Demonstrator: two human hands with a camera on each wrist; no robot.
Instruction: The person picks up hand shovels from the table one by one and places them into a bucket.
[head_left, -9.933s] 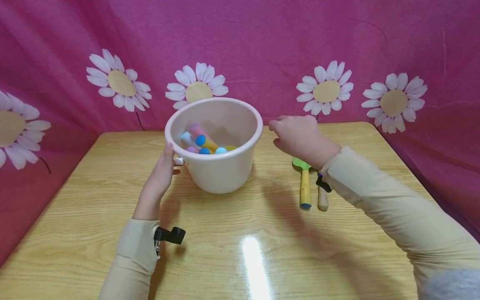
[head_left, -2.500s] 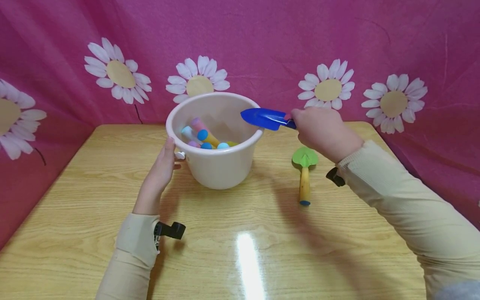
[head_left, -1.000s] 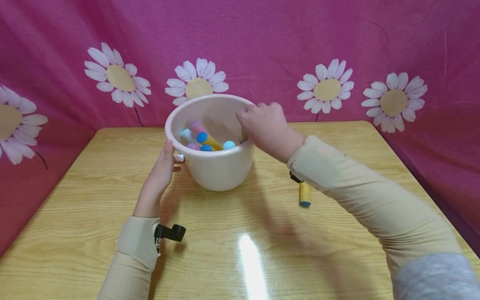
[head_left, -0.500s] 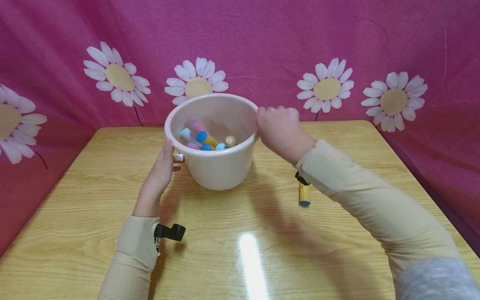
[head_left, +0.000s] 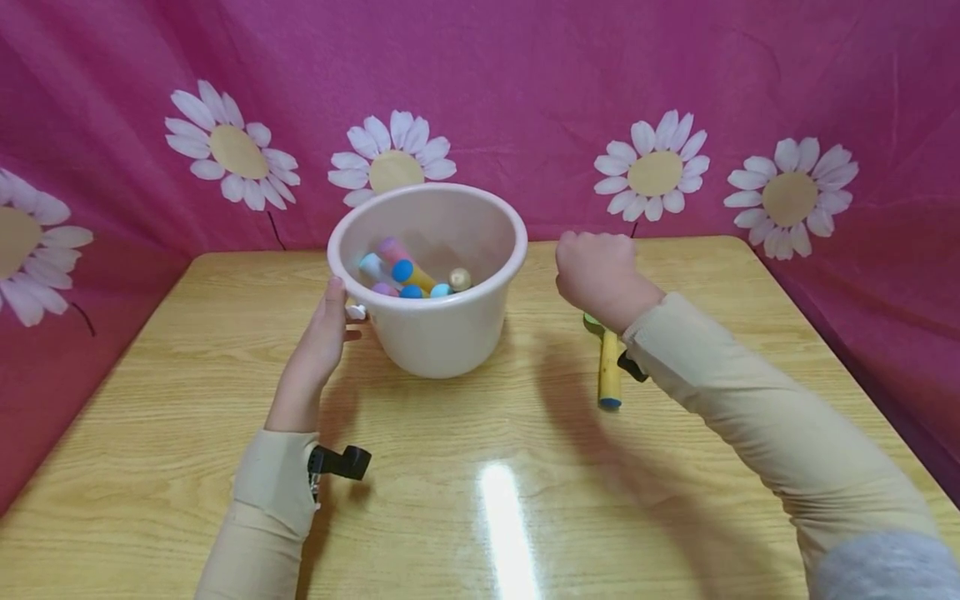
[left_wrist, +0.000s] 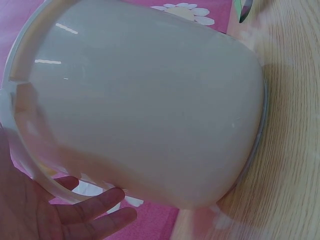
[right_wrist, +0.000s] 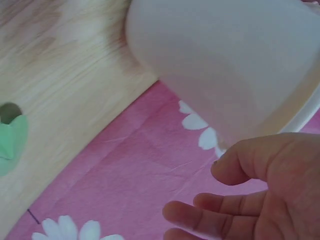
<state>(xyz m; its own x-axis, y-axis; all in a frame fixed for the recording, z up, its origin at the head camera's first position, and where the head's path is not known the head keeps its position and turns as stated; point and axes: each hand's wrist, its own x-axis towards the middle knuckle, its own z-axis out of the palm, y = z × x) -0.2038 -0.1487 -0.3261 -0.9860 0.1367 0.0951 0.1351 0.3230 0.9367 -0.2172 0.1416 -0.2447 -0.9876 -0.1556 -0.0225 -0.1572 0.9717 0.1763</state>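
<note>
A pale pink bucket [head_left: 442,337] stands upright near the back of the wooden table. My left hand [head_left: 318,354] steadies it, thumb at the rim and fingers past the curved carrying handle [left_wrist: 35,172]. Right of the bucket, apart from it, my right hand [head_left: 603,279] hovers with nothing in it; thumb and loosely bent fingers stand apart in the right wrist view. Beneath that hand lies a green hand trowel with a yellow wooden handle [head_left: 610,371], its blade mostly hidden. Inside the bucket shows the round handle end [head_left: 460,279] of the blue trowel, whose blade is hidden.
Also in the bucket are a yellow stick with a blue end [head_left: 403,270], a pink cylinder [head_left: 393,252], a pale blue one and several coloured round ends. A pink flowered cloth [head_left: 525,100] hangs behind the table [head_left: 420,483]. Each wrist wears a black camera mount [head_left: 341,462].
My right hand took the blue trowel from the table, lowered it into the bucket and let go, then drew back right. My left hand stays at the bucket's rim.
</note>
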